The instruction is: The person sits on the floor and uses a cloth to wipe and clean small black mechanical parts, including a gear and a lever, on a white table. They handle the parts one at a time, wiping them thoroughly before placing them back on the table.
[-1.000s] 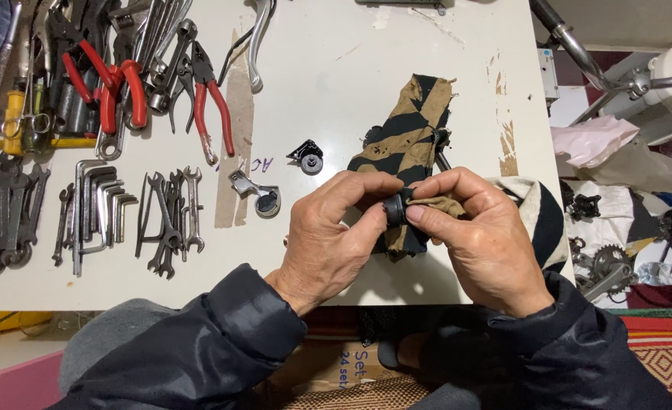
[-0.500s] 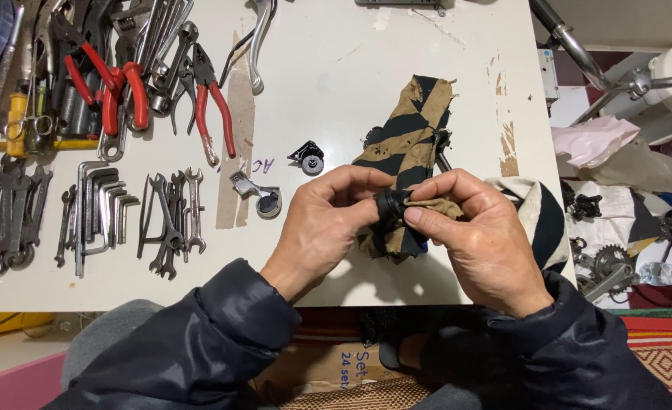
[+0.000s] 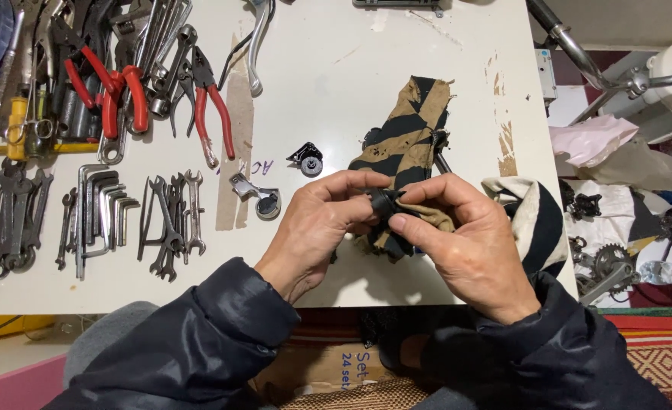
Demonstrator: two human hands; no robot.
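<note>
Gripping one black part (image 3: 382,202), both hands' fingers (image 3: 351,199) pinch one striped rag (image 3: 404,144).

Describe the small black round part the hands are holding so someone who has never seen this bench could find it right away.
On the white table, look at the near edge, where the left hand and right hand meet over a tan-and-black striped rag. The small black round part is pinched between them. Unlike the black parts lying loose to the left, it is half wrapped in rag.
</note>
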